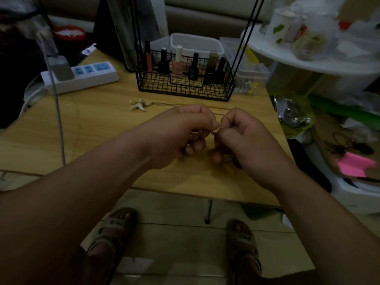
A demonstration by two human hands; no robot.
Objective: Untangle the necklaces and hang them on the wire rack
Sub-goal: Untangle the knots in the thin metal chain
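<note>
The step in hand looked to be untangling. At mid-frame the left hand [181, 130] and right hand [246, 136] had their fingers curled, tips pinching the knotted necklaces [213, 133] between them, just above the table [92, 124]. A starfish necklace [138, 104] lay on the table above them, near the rack [185, 85] at upper centre. The next move probably called for a gentle pull to free one chain.

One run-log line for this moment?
stage: untangling | left hand: pinches tangled chain | right hand: pinches tangled chain | starfish necklace: lying on table | wire rack: nothing hung in view
</note>
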